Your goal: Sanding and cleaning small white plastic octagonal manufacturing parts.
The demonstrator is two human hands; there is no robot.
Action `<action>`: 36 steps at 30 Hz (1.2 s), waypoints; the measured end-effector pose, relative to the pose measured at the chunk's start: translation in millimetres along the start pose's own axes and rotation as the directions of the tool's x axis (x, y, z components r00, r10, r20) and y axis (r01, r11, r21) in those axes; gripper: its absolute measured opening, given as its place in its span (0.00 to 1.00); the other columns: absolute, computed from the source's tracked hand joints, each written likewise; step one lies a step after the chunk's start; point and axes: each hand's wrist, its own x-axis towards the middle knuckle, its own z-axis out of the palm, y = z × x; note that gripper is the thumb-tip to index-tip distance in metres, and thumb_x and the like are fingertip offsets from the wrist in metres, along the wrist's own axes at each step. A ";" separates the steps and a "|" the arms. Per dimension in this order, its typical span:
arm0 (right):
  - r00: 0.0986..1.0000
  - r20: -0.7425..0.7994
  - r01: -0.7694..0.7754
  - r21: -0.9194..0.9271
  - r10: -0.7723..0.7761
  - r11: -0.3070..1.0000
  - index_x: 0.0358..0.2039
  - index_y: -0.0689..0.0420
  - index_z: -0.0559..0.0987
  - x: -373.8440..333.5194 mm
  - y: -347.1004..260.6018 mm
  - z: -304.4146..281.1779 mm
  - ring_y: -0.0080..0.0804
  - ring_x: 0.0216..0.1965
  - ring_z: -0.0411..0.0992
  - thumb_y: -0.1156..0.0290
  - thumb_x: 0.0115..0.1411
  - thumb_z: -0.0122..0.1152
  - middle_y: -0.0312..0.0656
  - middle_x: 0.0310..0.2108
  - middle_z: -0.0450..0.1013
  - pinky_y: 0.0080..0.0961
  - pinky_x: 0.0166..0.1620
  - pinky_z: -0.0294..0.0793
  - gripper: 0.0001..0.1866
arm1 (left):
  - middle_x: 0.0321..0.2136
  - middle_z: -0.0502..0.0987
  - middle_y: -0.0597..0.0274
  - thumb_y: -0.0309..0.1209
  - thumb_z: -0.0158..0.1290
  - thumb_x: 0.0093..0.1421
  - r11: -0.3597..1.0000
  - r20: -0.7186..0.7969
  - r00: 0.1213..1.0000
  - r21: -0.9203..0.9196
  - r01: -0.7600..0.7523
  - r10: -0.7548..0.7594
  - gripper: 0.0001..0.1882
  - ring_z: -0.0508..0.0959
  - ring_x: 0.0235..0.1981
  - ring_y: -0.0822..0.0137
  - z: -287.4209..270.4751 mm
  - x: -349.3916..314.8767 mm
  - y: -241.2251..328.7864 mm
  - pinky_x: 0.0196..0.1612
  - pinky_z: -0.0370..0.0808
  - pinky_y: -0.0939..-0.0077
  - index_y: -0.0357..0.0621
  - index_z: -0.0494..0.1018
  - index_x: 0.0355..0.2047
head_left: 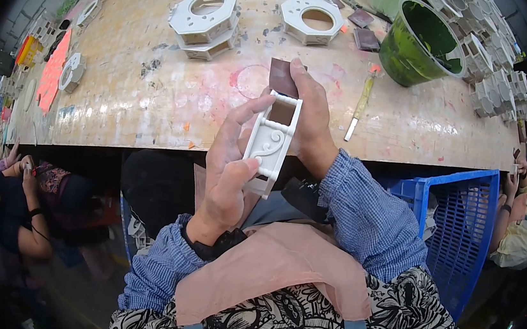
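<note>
Over the front edge of the table, my left hand (224,183) grips a white moulded frame (272,141) with a raised scroll on its side panel. The thumb presses on the panel and the fingers reach along its left side. My right hand (314,120) closes around a dark brown square of sandpaper (282,76), which sits at the frame's upper end. The right thumb lies on the sheet; the other right fingers are mostly hidden behind the frame.
Two white octagonal frames (185,23) are stacked beyond my hands, beside a single one (296,21). A green-stained cup (410,51), brown squares (366,39) and a brush (362,104) lie rightward. More frames (496,92) crowd the right; a blue crate (462,230) stands below. People sit at both sides.
</note>
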 end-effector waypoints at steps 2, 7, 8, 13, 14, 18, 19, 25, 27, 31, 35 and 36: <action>1.000 -0.009 0.013 -0.020 -0.013 1.000 0.29 0.59 0.76 0.9 1.1 -0.3 0.24 0.23 0.73 0.49 0.67 0.46 0.39 0.24 0.74 0.20 0.27 0.73 0.25 | 0.53 0.67 0.46 0.29 0.43 0.49 1.000 -0.001 1.000 0.016 0.001 -0.001 0.39 0.71 0.51 0.66 0.0 -0.4 0.3 0.56 0.67 0.74 0.35 0.52 0.64; 0.998 -0.023 0.049 -0.073 -0.051 0.996 0.29 0.60 0.76 -1.3 -2.3 4.1 0.24 0.23 0.73 0.49 0.67 0.45 0.40 0.24 0.74 0.20 0.27 0.73 0.25 | 0.53 0.67 0.50 0.30 0.45 0.57 0.999 0.018 0.999 0.040 -0.031 0.030 0.34 0.70 0.51 0.68 -2.4 -1.7 -1.8 0.54 0.67 0.76 0.36 0.53 0.64; 0.998 -0.015 0.068 -0.069 -0.069 0.995 0.29 0.60 0.76 -1.1 -1.8 4.0 0.24 0.23 0.73 0.50 0.67 0.45 0.40 0.23 0.74 0.20 0.27 0.73 0.25 | 0.53 0.67 0.50 0.30 0.45 0.57 0.999 0.018 0.999 0.040 -0.033 0.032 0.34 0.70 0.51 0.68 -4.0 -2.5 -2.5 0.54 0.67 0.76 0.36 0.53 0.64; 0.991 -0.001 0.132 -0.099 -0.133 0.986 0.30 0.60 0.75 -4.8 -5.4 8.9 0.24 0.22 0.72 0.51 0.68 0.45 0.39 0.23 0.74 0.19 0.27 0.72 0.24 | 0.54 0.68 0.50 0.25 0.46 0.57 0.993 0.017 0.999 0.113 -0.037 0.036 0.33 0.71 0.50 0.69 -5.6 -1.9 -3.6 0.54 0.67 0.76 0.36 0.53 0.64; 0.991 0.012 0.130 -0.065 -0.130 0.989 0.32 0.61 0.76 -5.2 -5.2 9.1 0.21 0.24 0.72 0.53 0.69 0.45 0.38 0.25 0.74 0.18 0.28 0.72 0.23 | 0.54 0.68 0.50 0.25 0.46 0.57 0.993 0.015 0.999 0.112 -0.042 0.040 0.33 0.71 0.50 0.69 -6.5 -2.0 -3.3 0.54 0.67 0.76 0.36 0.53 0.64; 0.976 -0.027 0.215 -0.062 -0.217 0.975 0.33 0.61 0.77 -11.8 -14.3 17.2 0.19 0.26 0.71 0.55 0.70 0.45 0.36 0.26 0.75 0.17 0.29 0.72 0.22 | 0.54 0.68 0.49 0.23 0.45 0.56 0.997 -0.025 0.999 0.067 -0.039 0.041 0.33 0.72 0.49 0.69 -0.5 -3.5 1.9 0.53 0.68 0.76 0.35 0.53 0.64; 0.975 -0.026 0.217 -0.064 -0.219 0.974 0.33 0.61 0.77 -12.2 -15.2 17.7 0.19 0.26 0.71 0.55 0.70 0.45 0.36 0.26 0.75 0.17 0.29 0.72 0.22 | 0.54 0.68 0.48 0.23 0.45 0.55 0.999 -0.060 0.997 0.001 -0.043 0.043 0.34 0.72 0.49 0.69 1.0 -3.4 2.3 0.52 0.68 0.76 0.35 0.53 0.64; 0.931 -0.001 0.358 -0.176 -0.364 0.917 0.33 0.63 0.76 -16.1 -16.2 14.6 0.22 0.26 0.72 0.59 0.69 0.47 0.38 0.27 0.75 0.20 0.29 0.71 0.19 | 0.42 0.74 0.50 0.25 0.45 0.56 0.973 0.111 0.993 0.232 0.017 -0.044 0.34 0.74 0.43 0.69 -30.4 -4.1 -4.9 0.48 0.70 0.76 0.32 0.51 0.63; 0.841 0.107 0.524 -0.403 -0.530 0.750 0.32 0.64 0.76 -17.2 -13.8 9.8 0.29 0.25 0.71 0.65 0.67 0.52 0.43 0.26 0.74 0.25 0.32 0.71 0.14 | 0.37 0.74 0.52 0.26 0.47 0.58 0.984 0.080 0.994 0.172 0.057 -0.072 0.31 0.75 0.39 0.70 -22.5 -3.6 -2.5 0.43 0.72 0.76 0.33 0.53 0.61; 0.514 0.475 0.849 -0.401 -0.715 0.344 0.31 0.64 0.76 -15.1 -22.8 10.9 0.43 0.24 0.69 0.71 0.62 0.56 0.48 0.25 0.72 0.33 0.38 0.70 0.08 | 0.29 0.75 0.56 0.29 0.54 0.61 0.975 -0.008 0.989 0.167 0.149 -0.149 0.24 0.76 0.28 0.71 -14.0 -2.8 3.2 0.31 0.72 0.78 0.36 0.58 0.54; 0.933 0.090 0.360 -0.201 -0.349 0.911 0.34 0.64 0.76 -17.6 -20.9 9.3 0.30 0.27 0.73 0.61 0.69 0.49 0.41 0.26 0.76 0.24 0.32 0.72 0.17 | 0.28 0.75 0.57 0.27 0.55 0.60 0.985 0.002 0.998 0.161 0.067 -0.068 0.23 0.74 0.25 0.73 -21.9 -7.5 -0.6 0.28 0.70 0.82 0.38 0.59 0.52; 0.954 0.044 0.298 -0.216 -0.296 0.930 0.36 0.64 0.78 -17.1 -29.8 12.5 0.28 0.33 0.77 0.52 0.71 0.37 0.45 0.32 0.79 0.23 0.40 0.75 0.28 | 0.27 0.75 0.57 0.27 0.54 0.59 0.986 -0.018 0.998 0.158 0.059 -0.057 0.23 0.73 0.23 0.74 -22.3 -9.3 -0.5 0.27 0.69 0.82 0.36 0.59 0.51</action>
